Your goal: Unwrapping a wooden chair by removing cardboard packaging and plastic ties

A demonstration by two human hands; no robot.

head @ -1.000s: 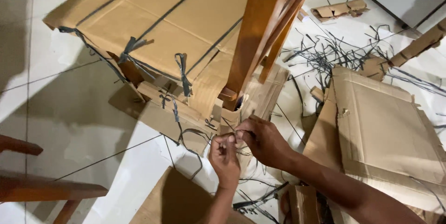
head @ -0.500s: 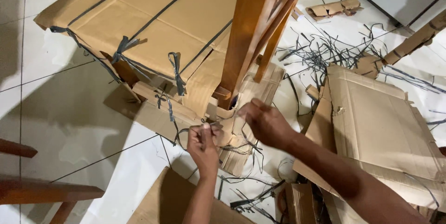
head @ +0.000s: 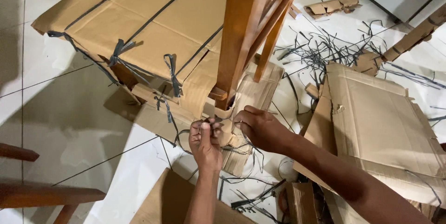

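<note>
The left hand (head: pixel 206 141) is closed, its fingers pinched on a thin grey strap (head: pixel 185 133) just below the foot of a wooden leg (head: pixel 238 38). The right hand (head: pixel 260 128) is curled on the other side of the same spot, with fingertips pressing on the cardboard wrap (head: pixel 246 98) around the leg's foot; I cannot tell if it grips the strap itself or only the cardboard. The two hands are near each other but apart, and it looks like one holds the strap tight so the other can work at the knot or the wrap. The strap runs from the left hand up to the big flat cardboard (head: pixel 139 24) behind, which is brown, lies tilted on the white tile floor (head: pixel 69 121), and is bound by dark straps tied in small bows along its lower edge. To the right lies another brown cardboard sheet (head: pixel 381 117), folded and torn at one edge, without label that I can see. Behind it many loose cut straps (head: pixel 325 47) are spread on the floor, with a small cardboard scrap (head: pixel 332 5) further back. At the left bottom, parts of another wooden piece (head: pixel 42 195) show.
</note>
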